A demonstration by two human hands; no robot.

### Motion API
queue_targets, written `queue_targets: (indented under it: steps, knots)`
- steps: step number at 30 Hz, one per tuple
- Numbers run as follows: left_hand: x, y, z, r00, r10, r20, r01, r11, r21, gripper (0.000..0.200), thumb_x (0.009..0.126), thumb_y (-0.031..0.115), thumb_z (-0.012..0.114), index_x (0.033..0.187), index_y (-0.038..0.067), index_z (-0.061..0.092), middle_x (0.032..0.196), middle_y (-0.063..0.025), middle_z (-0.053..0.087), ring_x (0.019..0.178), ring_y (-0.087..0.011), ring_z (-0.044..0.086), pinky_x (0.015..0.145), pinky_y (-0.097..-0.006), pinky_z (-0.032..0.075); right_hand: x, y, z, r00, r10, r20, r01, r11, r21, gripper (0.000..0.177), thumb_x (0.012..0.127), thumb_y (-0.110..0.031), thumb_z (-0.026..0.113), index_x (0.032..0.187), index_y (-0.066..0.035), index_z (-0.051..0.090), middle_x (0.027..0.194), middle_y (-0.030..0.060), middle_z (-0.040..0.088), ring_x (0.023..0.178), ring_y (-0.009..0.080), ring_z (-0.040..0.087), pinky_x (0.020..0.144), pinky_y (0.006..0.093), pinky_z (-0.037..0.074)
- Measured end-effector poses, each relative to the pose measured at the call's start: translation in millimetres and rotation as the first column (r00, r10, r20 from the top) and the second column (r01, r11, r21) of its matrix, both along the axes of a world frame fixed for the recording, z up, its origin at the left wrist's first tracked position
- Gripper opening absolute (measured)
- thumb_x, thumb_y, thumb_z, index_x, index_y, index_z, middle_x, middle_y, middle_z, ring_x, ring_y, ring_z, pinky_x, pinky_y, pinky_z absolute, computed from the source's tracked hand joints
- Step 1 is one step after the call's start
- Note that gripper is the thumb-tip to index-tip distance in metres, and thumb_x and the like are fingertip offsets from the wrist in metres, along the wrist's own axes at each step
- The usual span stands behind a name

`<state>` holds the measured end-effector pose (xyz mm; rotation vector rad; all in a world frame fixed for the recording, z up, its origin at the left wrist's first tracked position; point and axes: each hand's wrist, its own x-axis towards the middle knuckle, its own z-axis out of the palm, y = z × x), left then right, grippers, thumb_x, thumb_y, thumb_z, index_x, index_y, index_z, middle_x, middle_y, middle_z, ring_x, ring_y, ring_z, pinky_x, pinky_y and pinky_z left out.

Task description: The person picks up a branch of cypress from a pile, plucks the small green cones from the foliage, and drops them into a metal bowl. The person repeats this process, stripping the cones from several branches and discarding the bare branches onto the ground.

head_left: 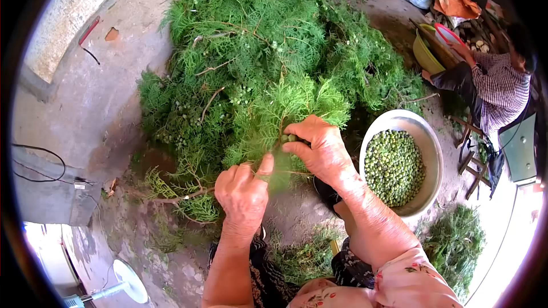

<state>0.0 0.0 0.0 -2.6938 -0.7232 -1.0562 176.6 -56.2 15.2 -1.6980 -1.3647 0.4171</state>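
The right hand's (322,148) fingers (297,148) were pinched together on a few green berries (291,138), with the thumb below them and the forefinger above. Beside it, the left hand (242,194) had its fingers curled around a leafy branch (185,197), whose bare stem stuck out to the left. Some leaves between the hands were blurred. Just beyond them rose a big pile of greenery (245,40), spread across the floor (291,217). Near the right forearm stood a metal bowl (432,162) holding many more berries. A smaller heap of cuttings (454,239) lay below the bowl. Farther out, at upper right, a person in a checked shirt (505,91) sat near a yellow tub (425,54).
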Motion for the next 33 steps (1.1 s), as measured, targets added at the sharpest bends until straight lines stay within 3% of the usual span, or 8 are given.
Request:
queue_targets:
  steps: [5,8,9,17,23,26,29,33]
  knots:
    - [3,-5,-2,0.999,-0.001,0.041,0.002,0.999,-0.032,0.049,0.065,0.0,0.062,0.11,0.022,0.062,0.059,-0.0023,0.047,0.048,-0.0182,0.045,0.044,-0.0318,0.035,-1,-2,-6,0.998,-0.068,0.017,0.066,0.994,0.092,0.022,0.074,-0.014,0.069,0.092,-0.002,0.062,0.078,0.0144,0.058,0.072,0.0293,0.058,0.067,0.0364,0.047]
    - [2,0,-2,0.994,-0.004,0.109,0.008,0.999,-0.038,0.051,0.067,-0.001,0.061,0.111,0.024,0.062,0.063,-0.0037,0.052,0.049,-0.0199,0.048,0.045,-0.0322,0.037,2,0,5,0.926,-0.073,-0.37,0.059,0.997,-0.048,0.017,0.079,-0.015,0.066,0.089,-0.001,0.063,0.067,0.0033,0.056,0.06,0.0144,0.054,0.055,0.0279,0.044]
    - [0,2,-3,0.993,-0.005,0.12,0.012,0.998,-0.056,0.052,0.067,-0.001,0.06,0.112,0.024,0.061,0.064,-0.0038,0.053,0.05,-0.0202,0.049,0.045,-0.0322,0.037,3,-1,21,0.72,-0.21,-0.661,0.045,0.965,-0.257,0.016,0.083,-0.017,0.063,0.09,-0.002,0.063,0.062,0.0,0.054,0.05,0.0071,0.047,0.042,0.0226,0.036]
    - [-5,5,2,0.982,0.064,0.178,-0.019,0.97,-0.243,0.032,0.069,-0.006,0.061,0.097,0.009,0.069,0.066,-0.0087,0.056,0.053,-0.0207,0.052,0.049,-0.029,0.042,57,-30,15,0.49,-0.207,-0.847,0.217,0.97,-0.111,0.014,0.083,-0.016,0.063,0.093,-0.005,0.062,0.062,-0.0008,0.053,0.048,0.0071,0.046,0.038,0.0192,0.032]
    - [-4,2,0,0.83,0.278,0.483,0.194,0.669,-0.718,0.014,0.084,-0.001,0.059,0.097,-0.003,0.062,0.075,-0.0001,0.058,0.065,-0.0055,0.05,0.059,-0.0195,0.042,138,-87,-32,0.792,-0.582,-0.185,0.554,0.812,-0.183,0.024,0.072,-0.012,0.063,0.092,0.0,0.063,0.069,0.0038,0.059,0.051,0.0083,0.05,0.044,0.0224,0.038]
    - [-3,5,7,0.735,0.33,0.592,0.349,0.564,-0.748,0.007,0.082,-0.002,0.061,0.089,-0.002,0.061,0.077,-0.0006,0.06,0.067,-0.0065,0.051,0.061,-0.0216,0.044,198,-132,-97,0.705,-0.686,0.18,0.709,0.683,-0.178,0.027,0.069,-0.014,0.062,0.091,0.001,0.065,0.066,0.0053,0.06,0.057,0.0115,0.053,0.051,0.0269,0.043]
    - [-4,14,-5,0.569,0.427,0.703,0.557,0.43,-0.711,0.003,0.081,-0.003,0.061,0.084,-0.001,0.061,0.077,0.0012,0.058,0.067,-0.0055,0.049,0.061,-0.0202,0.042,212,-159,-106,0.608,-0.682,0.407,0.794,0.517,-0.321,0.026,0.064,-0.011,0.056,0.087,-0.003,0.065,0.084,0.0184,0.064,0.081,0.0368,0.06,0.075,0.0403,0.046]
    - [-2,14,-2,0.403,0.58,0.708,0.762,0.215,-0.61,0.007,0.081,0.004,0.064,0.088,0.001,0.063,0.079,0.0008,0.06,0.068,-0.0081,0.053,0.064,-0.022,0.044,225,-172,-118,0.483,-0.775,0.409,0.871,0.374,-0.319,0.025,0.071,-0.016,0.049,0.086,-0.002,0.064,0.088,0.0215,0.061,0.088,0.0395,0.057,0.078,0.0465,0.043]
